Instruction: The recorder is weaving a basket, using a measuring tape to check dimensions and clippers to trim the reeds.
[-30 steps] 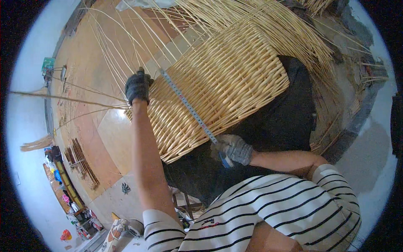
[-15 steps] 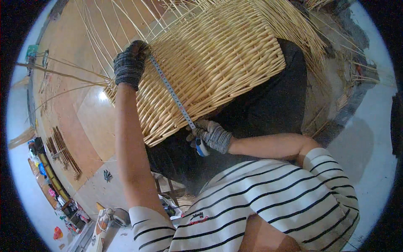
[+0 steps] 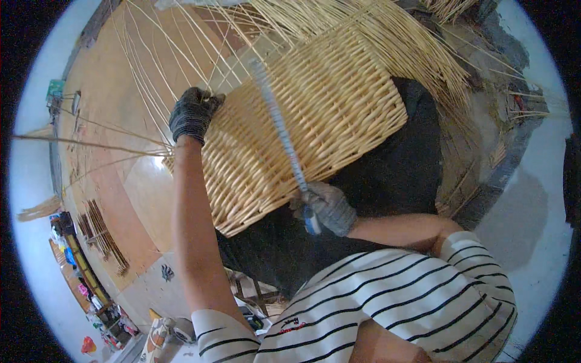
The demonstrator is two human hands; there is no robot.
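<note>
Reaching away from the body almost straight, the left arm (image 3: 192,236) ends in a dark-gloved left hand (image 3: 195,115) at the wicker panel's (image 3: 339,91) left edge, beside the loose rods (image 3: 160,66). Its fingers are bent inward; whether they grip panel or rods I cannot tell. The right arm (image 3: 399,231) bends at the elbow, its forearm running leftward to the grey-gloved right hand (image 3: 328,207), closed around a tape measure (image 3: 311,221). The blade (image 3: 281,127), blurred, slants across the panel, which lies over dark cloth (image 3: 387,181) before the person.
</note>
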